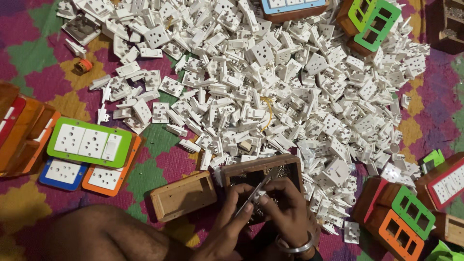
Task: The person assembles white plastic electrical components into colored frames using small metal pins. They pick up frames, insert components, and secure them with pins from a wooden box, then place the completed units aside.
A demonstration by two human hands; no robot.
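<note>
Patterned mat (29, 58); screwdriver (253, 193) between hands (263, 212)

Left hand (232, 220) and right hand (285, 210) meet, fingers seemingly pinched.

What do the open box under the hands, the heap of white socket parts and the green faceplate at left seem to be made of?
Open box: looks like wood, brown with visible grain and a dull, unpainted finish. White socket parts: probably moulded plastic, uniform white, crisp pin holes, slight sheen. Green faceplate: likely plastic or acrylic sheet, flat, saturated colour, smooth glossy edge. The bangle on the right wrist looks metallic, silver and shiny.
</note>
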